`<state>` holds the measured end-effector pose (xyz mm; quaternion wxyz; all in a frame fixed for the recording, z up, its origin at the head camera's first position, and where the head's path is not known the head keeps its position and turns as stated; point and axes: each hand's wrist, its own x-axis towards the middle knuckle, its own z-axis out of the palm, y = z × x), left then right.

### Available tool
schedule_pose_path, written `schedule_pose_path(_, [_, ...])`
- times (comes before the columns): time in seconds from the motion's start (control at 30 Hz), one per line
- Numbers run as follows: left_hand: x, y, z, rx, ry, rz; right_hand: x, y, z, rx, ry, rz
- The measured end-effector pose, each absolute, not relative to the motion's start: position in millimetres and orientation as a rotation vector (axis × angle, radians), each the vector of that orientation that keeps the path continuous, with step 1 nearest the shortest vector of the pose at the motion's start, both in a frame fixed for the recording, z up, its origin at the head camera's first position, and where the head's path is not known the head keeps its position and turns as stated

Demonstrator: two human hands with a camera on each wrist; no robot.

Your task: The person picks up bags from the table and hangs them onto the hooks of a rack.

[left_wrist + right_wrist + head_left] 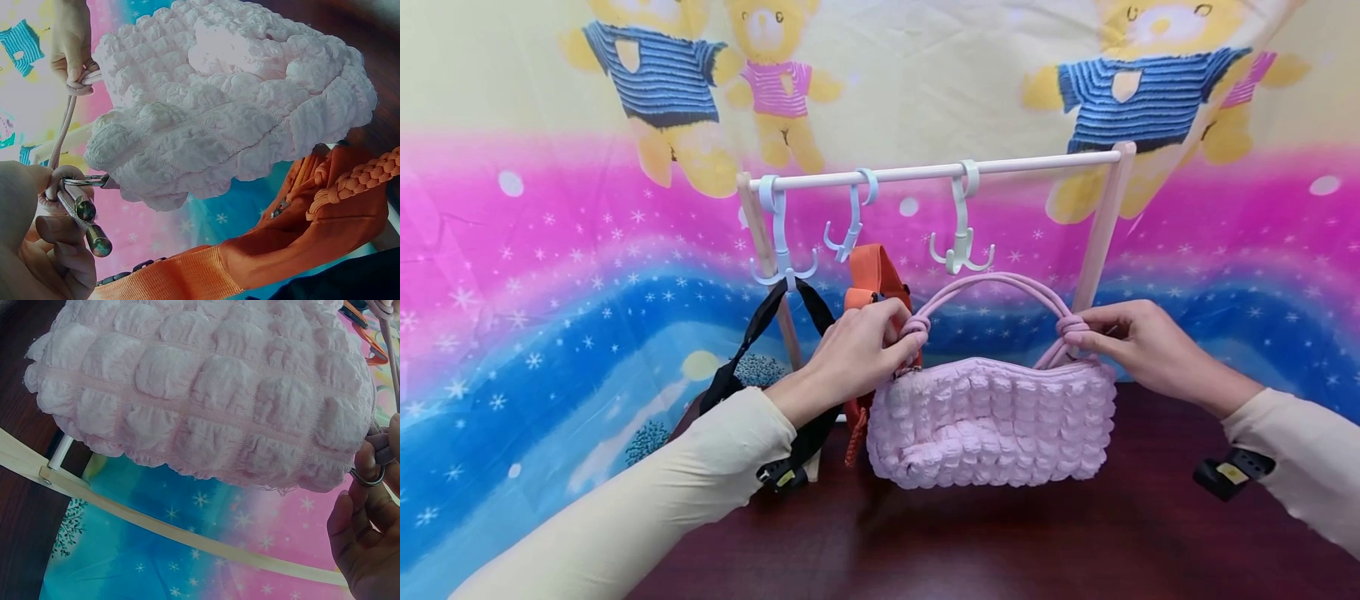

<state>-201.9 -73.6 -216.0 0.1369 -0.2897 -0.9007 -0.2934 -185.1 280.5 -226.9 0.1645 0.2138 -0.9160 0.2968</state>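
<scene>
A pink puffy handbag (pixel 992 425) hangs upright by its corded handle (pixel 1000 282), in front of a hanging rack. My left hand (pixel 865 337) pinches the knot at the handle's left end, and my right hand (pixel 1123 333) pinches the knot at its right end. In the left wrist view, metal-tipped cord ends (pixel 97 237) poke out beside the fingers, near a metal ring. A ring (pixel 369 478) also shows by the right fingers. The green hook (pixel 960 250) hangs from the rail just above the handle, with its prongs bare.
The rack's white rail (pixel 910 174) carries two blue hooks (pixel 784 267) at left. A black strap (pixel 763 321) hangs from the leftmost. An orange bag (pixel 337 206) hangs behind my left hand. Below is a dark red-brown table (pixel 1000 542); a printed cloth (pixel 587 208) covers the back.
</scene>
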Motion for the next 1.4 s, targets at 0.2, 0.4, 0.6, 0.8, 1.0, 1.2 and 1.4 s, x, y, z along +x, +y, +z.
schedule_pose_path(0.2, [-202.4, -73.6, -215.0, -0.847, -2.599, -0.851, -185.7, 281.5, -225.5, 0.606, -2.609, 0.843])
schedule_pose_path(0.4, [-203.1, -73.5, -214.4, -0.849, -2.594, -0.842, -186.3, 281.8, -224.0, 0.600, -2.609, 0.840])
schedule_pose_path(0.6, [-203.1, -73.3, -213.8, -0.844, -2.590, -0.832, -186.3, 281.0, -223.6, 0.606, -2.598, 0.837])
schedule_pose_path(0.8, [-202.7, -73.5, -213.3, -0.840, -2.592, -0.830, -186.0, 280.3, -223.7, 0.607, -2.602, 0.845])
schedule_pose_path(1.0, [-202.9, -73.6, -213.7, -0.848, -2.583, -0.834, -185.8, 280.3, -223.7, 0.604, -2.591, 0.839])
schedule_pose_path(1.2, [-202.7, -73.9, -214.6, -0.839, -2.591, -0.837, -185.9, 280.5, -223.5, 0.602, -2.590, 0.833])
schedule_pose_path(1.4, [-202.9, -73.6, -214.8, -0.842, -2.593, -0.838, -185.8, 281.3, -224.2, 0.595, -2.596, 0.842])
